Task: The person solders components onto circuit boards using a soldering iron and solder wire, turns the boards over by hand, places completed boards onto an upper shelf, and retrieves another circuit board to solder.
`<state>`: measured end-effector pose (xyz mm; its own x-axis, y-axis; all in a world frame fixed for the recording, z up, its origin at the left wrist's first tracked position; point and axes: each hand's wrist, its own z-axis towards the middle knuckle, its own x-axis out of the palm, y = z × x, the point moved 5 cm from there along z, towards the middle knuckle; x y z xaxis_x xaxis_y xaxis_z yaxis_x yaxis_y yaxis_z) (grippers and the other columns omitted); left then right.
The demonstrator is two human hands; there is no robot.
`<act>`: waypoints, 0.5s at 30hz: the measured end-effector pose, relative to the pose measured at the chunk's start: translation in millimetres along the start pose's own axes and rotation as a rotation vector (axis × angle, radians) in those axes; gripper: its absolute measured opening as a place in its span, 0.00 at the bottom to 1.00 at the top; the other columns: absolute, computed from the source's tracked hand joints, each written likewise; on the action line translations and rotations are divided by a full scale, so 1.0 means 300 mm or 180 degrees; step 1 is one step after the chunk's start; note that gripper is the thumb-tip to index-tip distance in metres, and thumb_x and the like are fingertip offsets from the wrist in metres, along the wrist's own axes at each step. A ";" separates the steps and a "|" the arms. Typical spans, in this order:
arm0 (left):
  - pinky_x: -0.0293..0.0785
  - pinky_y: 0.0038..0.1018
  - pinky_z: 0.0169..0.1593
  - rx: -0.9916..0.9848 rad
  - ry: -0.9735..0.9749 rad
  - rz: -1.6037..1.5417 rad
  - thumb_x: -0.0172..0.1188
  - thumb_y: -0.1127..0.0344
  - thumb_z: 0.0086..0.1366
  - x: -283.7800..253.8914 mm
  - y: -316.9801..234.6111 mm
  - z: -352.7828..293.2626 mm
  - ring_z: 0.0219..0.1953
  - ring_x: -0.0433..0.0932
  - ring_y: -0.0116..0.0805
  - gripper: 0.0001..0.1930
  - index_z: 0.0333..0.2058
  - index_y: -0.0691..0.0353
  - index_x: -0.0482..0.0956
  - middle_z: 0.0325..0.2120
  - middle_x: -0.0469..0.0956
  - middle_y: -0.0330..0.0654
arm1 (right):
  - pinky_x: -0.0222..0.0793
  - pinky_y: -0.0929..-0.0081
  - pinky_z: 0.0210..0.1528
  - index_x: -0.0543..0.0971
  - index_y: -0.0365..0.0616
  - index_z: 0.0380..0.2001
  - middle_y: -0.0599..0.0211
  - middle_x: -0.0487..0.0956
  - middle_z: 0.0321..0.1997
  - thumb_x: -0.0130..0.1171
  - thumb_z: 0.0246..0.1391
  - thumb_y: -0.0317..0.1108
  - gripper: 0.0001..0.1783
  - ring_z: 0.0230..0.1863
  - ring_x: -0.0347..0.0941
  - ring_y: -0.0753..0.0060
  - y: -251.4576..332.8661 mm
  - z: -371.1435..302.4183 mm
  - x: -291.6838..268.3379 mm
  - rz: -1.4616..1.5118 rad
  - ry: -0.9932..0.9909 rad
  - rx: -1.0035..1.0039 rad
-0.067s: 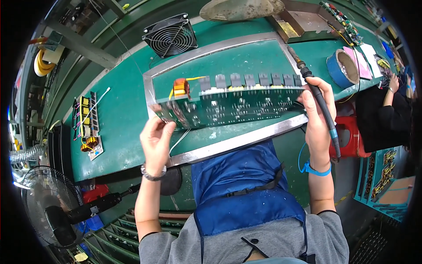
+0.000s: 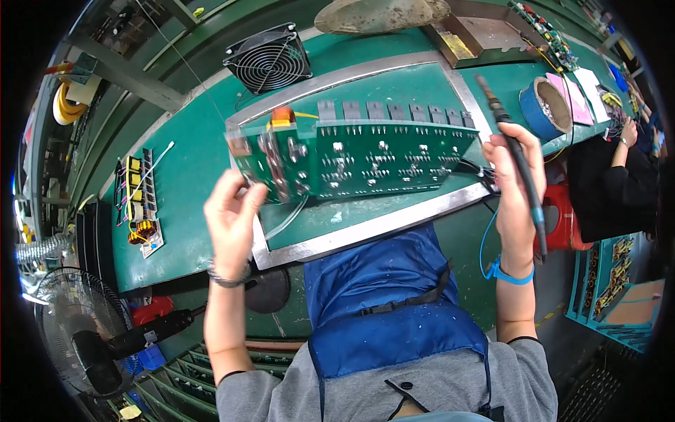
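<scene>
A: Where's the circuit board (image 2: 383, 158)?
B: Held tilted above the green table (image 2: 190, 190), pin side toward the viewer.
A: State of work?
B: Black components (image 2: 374, 111) line the far edge, an orange coil (image 2: 282, 116) at the left; pins poke through, with bright joints. Mounting looks done, by my judgement. Remaining: joint checks or touch-ups, perhaps; individual joints can't be read at this blur.
A: Fingers?
B: Left hand (image 2: 233, 224): pinching the board's near left corner. Right hand (image 2: 512, 197): gripping a soldering iron (image 2: 522, 165), its tip apart from the board; whether those fingers also touch the board's right end, cannot tell.
A: Change from the earlier frame?
B: Board's left end now higher, pin side turned more fully into view, less of the coil showing. Left hand shifted left; the iron remains gripped.
</scene>
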<state>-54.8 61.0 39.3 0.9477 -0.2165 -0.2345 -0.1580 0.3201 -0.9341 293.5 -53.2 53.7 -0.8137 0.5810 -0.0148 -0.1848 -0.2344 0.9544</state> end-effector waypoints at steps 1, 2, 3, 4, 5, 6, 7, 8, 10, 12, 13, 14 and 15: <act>0.66 0.17 0.38 0.0084 0.0142 0.0155 0.60 0.78 0.60 -0.018 -0.054 0.038 0.34 0.68 0.20 0.06 0.37 0.69 0.76 0.32 0.71 0.34 | 0.66 0.84 0.44 0.71 0.40 0.49 0.67 0.75 0.41 0.57 0.58 0.30 0.16 0.39 0.70 0.82 0.009 0.000 -0.052 -0.0344 -0.0152 -0.0184; 0.66 0.16 0.38 0.0134 0.0189 0.0276 0.60 0.78 0.60 -0.035 -0.112 0.076 0.34 0.68 0.20 0.06 0.37 0.69 0.76 0.31 0.70 0.33 | 0.68 0.80 0.46 0.71 0.39 0.50 0.64 0.75 0.41 0.55 0.59 0.31 0.16 0.41 0.72 0.78 0.031 -0.006 -0.084 -0.0380 -0.0330 -0.0347; 0.65 0.15 0.37 0.0363 0.0192 0.0529 0.61 0.76 0.60 -0.050 -0.181 0.123 0.33 0.67 0.19 0.06 0.37 0.69 0.76 0.31 0.70 0.32 | 0.69 0.78 0.47 0.70 0.38 0.50 0.62 0.75 0.41 0.54 0.59 0.31 0.16 0.42 0.73 0.76 0.043 -0.013 -0.131 -0.0300 -0.0469 -0.0351; 0.65 0.16 0.37 0.0616 0.0218 0.0853 0.61 0.72 0.61 -0.057 -0.259 0.172 0.33 0.67 0.19 0.07 0.37 0.68 0.76 0.30 0.71 0.32 | 0.70 0.76 0.47 0.70 0.37 0.50 0.61 0.75 0.41 0.53 0.60 0.32 0.17 0.43 0.73 0.74 0.053 -0.021 -0.183 -0.0222 -0.0612 -0.0352; 0.64 0.16 0.37 0.0580 0.0317 0.1234 0.60 0.70 0.62 -0.067 -0.348 0.216 0.33 0.67 0.19 0.08 0.38 0.67 0.76 0.30 0.71 0.31 | 0.70 0.76 0.47 0.70 0.36 0.50 0.61 0.75 0.42 0.52 0.60 0.32 0.17 0.42 0.73 0.74 0.057 -0.029 -0.228 -0.0128 -0.0712 -0.0337; 0.64 0.16 0.37 0.0508 0.0256 0.1431 0.59 0.67 0.63 -0.078 -0.401 0.267 0.32 0.67 0.18 0.09 0.39 0.66 0.76 0.30 0.72 0.31 | 0.70 0.76 0.47 0.69 0.36 0.51 0.60 0.75 0.42 0.52 0.61 0.32 0.17 0.42 0.73 0.74 0.056 -0.045 -0.273 -0.0075 -0.0862 -0.0322; 0.64 0.14 0.35 0.0739 0.0360 0.1754 0.58 0.61 0.64 -0.085 -0.483 0.306 0.32 0.69 0.17 0.13 0.42 0.64 0.77 0.31 0.73 0.31 | 0.70 0.76 0.46 0.69 0.36 0.51 0.60 0.75 0.42 0.51 0.61 0.31 0.17 0.41 0.73 0.74 0.060 -0.054 -0.297 -0.0036 -0.0944 -0.0271; 0.65 0.15 0.34 0.0555 0.0497 0.1672 0.57 0.55 0.64 -0.057 -0.515 0.373 0.34 0.72 0.18 0.18 0.44 0.63 0.76 0.33 0.75 0.32 | 0.70 0.77 0.45 0.69 0.36 0.51 0.60 0.75 0.42 0.50 0.61 0.31 0.16 0.40 0.73 0.75 0.055 -0.074 -0.329 -0.0129 -0.1072 -0.0264; 0.71 0.18 0.40 0.1029 0.0249 0.2819 0.57 0.49 0.63 -0.157 -0.659 0.443 0.42 0.76 0.25 0.24 0.52 0.60 0.74 0.39 0.78 0.40 | 0.71 0.78 0.46 0.68 0.36 0.53 0.60 0.75 0.43 0.50 0.63 0.33 0.17 0.41 0.72 0.76 0.047 -0.075 -0.353 -0.0088 -0.0944 -0.0331; 0.71 0.23 0.50 0.0518 0.0287 0.3071 0.54 0.48 0.65 -0.266 -0.700 0.546 0.49 0.75 0.31 0.28 0.58 0.59 0.69 0.47 0.75 0.44 | 0.70 0.79 0.45 0.68 0.36 0.52 0.60 0.75 0.43 0.50 0.63 0.33 0.17 0.40 0.72 0.76 0.030 -0.074 -0.387 -0.0062 -0.0915 -0.0401; 0.71 0.23 0.50 0.0534 0.0304 0.3092 0.54 0.48 0.65 -0.299 -0.717 0.577 0.49 0.75 0.31 0.28 0.58 0.59 0.69 0.47 0.75 0.44 | 0.70 0.79 0.44 0.69 0.37 0.52 0.60 0.75 0.43 0.50 0.63 0.33 0.17 0.40 0.72 0.77 0.022 -0.072 -0.400 -0.0046 -0.0897 -0.0484; 0.71 0.24 0.51 0.0718 0.0441 0.3300 0.54 0.48 0.64 -0.335 -0.769 0.558 0.50 0.74 0.32 0.28 0.58 0.58 0.68 0.48 0.75 0.44 | 0.70 0.79 0.44 0.69 0.37 0.52 0.60 0.75 0.43 0.50 0.63 0.33 0.17 0.40 0.72 0.77 0.006 -0.063 -0.393 0.0058 -0.0846 -0.0479; 0.70 0.25 0.52 0.0977 0.0721 0.3356 0.55 0.48 0.64 -0.343 -0.746 0.608 0.51 0.73 0.34 0.28 0.58 0.57 0.68 0.48 0.75 0.44 | 0.70 0.79 0.42 0.70 0.36 0.51 0.60 0.76 0.42 0.50 0.62 0.33 0.16 0.39 0.72 0.76 0.001 -0.077 -0.391 -0.0245 -0.1105 -0.0463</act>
<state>-66.3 179.8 321.7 0.3033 0.1442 -0.9419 -0.7472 0.6494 -0.1412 376.2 -139.4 48.8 -0.5640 0.8248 0.0407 -0.3348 -0.2734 0.9018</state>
